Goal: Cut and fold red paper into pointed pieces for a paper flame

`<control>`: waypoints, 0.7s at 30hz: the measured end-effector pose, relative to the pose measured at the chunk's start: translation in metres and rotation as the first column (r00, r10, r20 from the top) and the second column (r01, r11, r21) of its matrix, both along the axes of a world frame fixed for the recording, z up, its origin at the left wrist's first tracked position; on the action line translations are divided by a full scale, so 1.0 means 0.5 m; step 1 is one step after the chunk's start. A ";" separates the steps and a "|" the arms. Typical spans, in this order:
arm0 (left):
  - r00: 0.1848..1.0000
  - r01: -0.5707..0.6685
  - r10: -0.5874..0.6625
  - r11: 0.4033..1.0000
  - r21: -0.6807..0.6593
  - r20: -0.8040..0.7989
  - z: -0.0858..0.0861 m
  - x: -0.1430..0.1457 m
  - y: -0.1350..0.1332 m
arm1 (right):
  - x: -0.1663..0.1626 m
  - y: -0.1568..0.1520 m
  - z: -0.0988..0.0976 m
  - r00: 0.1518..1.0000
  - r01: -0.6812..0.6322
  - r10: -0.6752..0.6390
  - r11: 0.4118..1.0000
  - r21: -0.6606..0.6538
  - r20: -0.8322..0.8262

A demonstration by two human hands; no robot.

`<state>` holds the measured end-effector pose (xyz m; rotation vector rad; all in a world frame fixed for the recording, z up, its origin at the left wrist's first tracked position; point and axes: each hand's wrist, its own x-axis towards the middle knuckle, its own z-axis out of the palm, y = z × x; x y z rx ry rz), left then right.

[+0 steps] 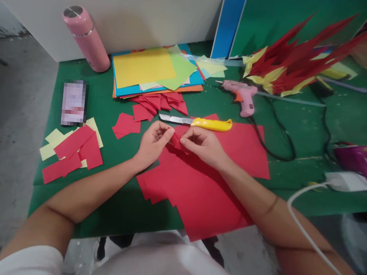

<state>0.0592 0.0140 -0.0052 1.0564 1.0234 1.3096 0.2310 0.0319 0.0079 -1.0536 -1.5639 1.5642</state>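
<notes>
Between my two hands is a small piece of red paper, bent or folded, partly covered by my fingers. My left hand pinches its left side, and my right hand pinches its right side. Beneath them lie large red paper sheets, spread over the table's front middle. Just beyond my fingertips rests a utility knife with a yellow handle, its blade pointing left. Several small red paper pieces lie in a heap behind my left hand, with a few more nearer to it.
The green table also bears red and yellow paper strips, a phone, a pink bottle and stacked coloured paper. At right are a pink glue gun with its cord, a red-and-yellow paper flower and a white plug.
</notes>
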 end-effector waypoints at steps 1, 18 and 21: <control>1.000 0.025 -0.025 1.000 -0.003 -0.007 0.001 -0.002 0.001 | -0.001 -0.001 0.000 1.000 0.012 -0.012 1.000 0.005 0.001; 0.996 0.043 -0.049 0.996 -0.079 -0.069 0.013 -0.005 -0.009 | -0.003 -0.003 0.007 0.999 0.007 -0.011 0.997 0.079 0.047; 1.000 0.028 -0.026 0.994 -0.101 0.016 0.010 -0.006 -0.007 | -0.003 -0.003 0.012 0.999 -0.028 0.027 0.999 0.039 0.040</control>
